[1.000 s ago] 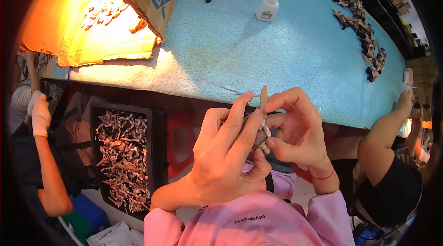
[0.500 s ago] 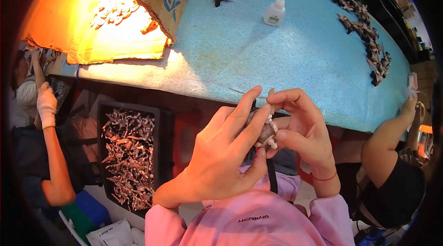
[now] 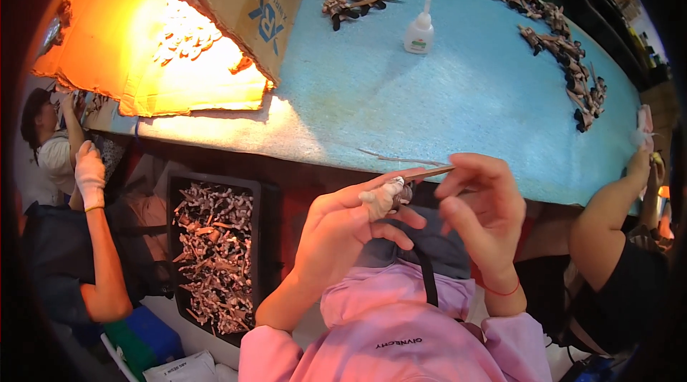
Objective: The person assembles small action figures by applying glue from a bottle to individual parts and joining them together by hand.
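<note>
Pinched in my left hand point(image 3: 336, 221) is a small painted figurine point(image 3: 383, 199), pale on one side and darker on the other. A thin flat brown piece, like a sword or board point(image 3: 429, 173), juts from it to the right. My right hand point(image 3: 490, 214) hovers beside that piece's tip, thumb and fingers apart, with nothing visible between them. Just beyond my hands, a thin dark strip point(image 3: 401, 159) lies along the near edge of the blue tabletop point(image 3: 343, 110). A white dropper bottle point(image 3: 418, 35) stands upright farther back.
A black crate point(image 3: 266, 253) full of figurines sits at lower left. The cut cardboard box point(image 3: 286, 6), brightly lit inside, holds small pieces. Figurines cluster at the back point(image 3: 351, 2) and in a row at right point(image 3: 572, 70). Co-workers sit on both sides; one raises a gloved hand point(image 3: 89, 171).
The figurine has turned in my left hand, and the brown piece now points right. My right hand has come off the figurine. The whole view has shifted slightly.
</note>
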`<move>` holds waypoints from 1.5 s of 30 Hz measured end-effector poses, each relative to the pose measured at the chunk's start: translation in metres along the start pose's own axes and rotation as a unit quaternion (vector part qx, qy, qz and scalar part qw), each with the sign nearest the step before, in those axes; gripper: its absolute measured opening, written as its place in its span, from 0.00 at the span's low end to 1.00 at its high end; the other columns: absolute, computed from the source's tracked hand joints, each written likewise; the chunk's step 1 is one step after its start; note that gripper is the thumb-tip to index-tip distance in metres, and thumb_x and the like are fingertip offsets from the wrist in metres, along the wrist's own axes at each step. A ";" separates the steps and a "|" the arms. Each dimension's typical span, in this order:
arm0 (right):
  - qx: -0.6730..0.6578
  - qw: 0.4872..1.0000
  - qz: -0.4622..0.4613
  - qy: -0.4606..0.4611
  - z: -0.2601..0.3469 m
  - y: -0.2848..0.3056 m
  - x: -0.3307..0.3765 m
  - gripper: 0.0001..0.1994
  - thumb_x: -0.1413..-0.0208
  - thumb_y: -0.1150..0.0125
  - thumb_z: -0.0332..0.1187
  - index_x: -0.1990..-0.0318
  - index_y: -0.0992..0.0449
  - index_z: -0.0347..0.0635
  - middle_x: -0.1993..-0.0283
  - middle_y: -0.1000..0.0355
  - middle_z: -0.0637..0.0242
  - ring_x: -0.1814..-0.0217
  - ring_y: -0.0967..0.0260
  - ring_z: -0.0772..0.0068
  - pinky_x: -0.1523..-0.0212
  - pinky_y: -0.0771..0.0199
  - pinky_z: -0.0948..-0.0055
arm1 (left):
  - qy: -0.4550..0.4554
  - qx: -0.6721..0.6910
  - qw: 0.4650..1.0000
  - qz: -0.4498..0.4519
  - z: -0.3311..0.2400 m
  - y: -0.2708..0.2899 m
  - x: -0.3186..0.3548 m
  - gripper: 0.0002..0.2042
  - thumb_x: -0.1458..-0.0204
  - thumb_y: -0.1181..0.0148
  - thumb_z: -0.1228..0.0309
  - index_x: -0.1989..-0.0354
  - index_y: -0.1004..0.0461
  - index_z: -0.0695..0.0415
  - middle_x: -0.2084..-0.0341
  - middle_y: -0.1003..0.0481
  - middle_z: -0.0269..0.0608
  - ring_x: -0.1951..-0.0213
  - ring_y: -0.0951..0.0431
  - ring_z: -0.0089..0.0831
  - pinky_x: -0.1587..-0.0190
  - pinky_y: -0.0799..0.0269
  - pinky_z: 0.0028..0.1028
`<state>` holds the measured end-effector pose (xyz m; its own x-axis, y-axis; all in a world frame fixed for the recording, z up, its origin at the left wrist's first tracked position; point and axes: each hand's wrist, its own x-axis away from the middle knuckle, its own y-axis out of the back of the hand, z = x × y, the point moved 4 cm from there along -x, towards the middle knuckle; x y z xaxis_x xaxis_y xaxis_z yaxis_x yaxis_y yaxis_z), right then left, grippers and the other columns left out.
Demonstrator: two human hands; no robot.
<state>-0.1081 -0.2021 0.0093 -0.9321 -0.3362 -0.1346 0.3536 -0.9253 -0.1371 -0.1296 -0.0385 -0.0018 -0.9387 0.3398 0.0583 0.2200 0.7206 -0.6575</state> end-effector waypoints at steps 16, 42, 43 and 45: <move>0.202 0.973 -0.044 0.100 0.016 -0.014 -0.004 0.14 0.61 0.35 0.20 0.63 0.29 0.33 0.68 0.29 0.62 0.67 0.29 0.74 0.71 0.28 0.80 | 0.125 0.325 0.935 0.067 0.031 -0.006 0.009 0.24 0.46 0.64 0.58 0.47 0.39 0.64 0.50 0.34 0.55 0.63 0.26 0.50 0.69 0.30 0.37; 0.329 0.925 -0.018 0.187 0.033 -0.023 0.003 0.19 0.71 0.32 0.21 0.65 0.27 0.34 0.69 0.28 0.62 0.72 0.31 0.67 0.74 0.31 0.75 | 0.116 0.343 0.932 0.026 0.031 -0.012 0.014 0.25 0.40 0.66 0.52 0.51 0.35 0.63 0.56 0.31 0.48 0.73 0.30 0.35 0.83 0.35 0.26; 0.330 0.925 -0.016 0.188 0.033 -0.023 0.003 0.19 0.71 0.32 0.21 0.64 0.27 0.34 0.69 0.29 0.61 0.72 0.31 0.65 0.74 0.30 0.74 | 0.116 0.343 0.932 0.026 0.032 -0.011 0.015 0.25 0.40 0.66 0.52 0.51 0.35 0.63 0.56 0.31 0.48 0.73 0.30 0.35 0.83 0.35 0.26; 0.320 0.928 -0.013 0.189 0.035 -0.023 0.004 0.19 0.71 0.32 0.21 0.64 0.27 0.34 0.68 0.29 0.60 0.71 0.31 0.64 0.73 0.30 0.73 | 0.113 0.305 0.944 0.055 0.032 -0.010 0.015 0.25 0.41 0.65 0.51 0.51 0.36 0.62 0.58 0.30 0.49 0.74 0.30 0.36 0.83 0.34 0.27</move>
<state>-0.1232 -0.1880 0.0459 -0.8033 -0.3386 -0.4900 0.0997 -0.8876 0.4498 -0.1541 -0.0605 -0.0185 -0.8229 0.5627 0.0786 0.0544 0.2158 -0.9749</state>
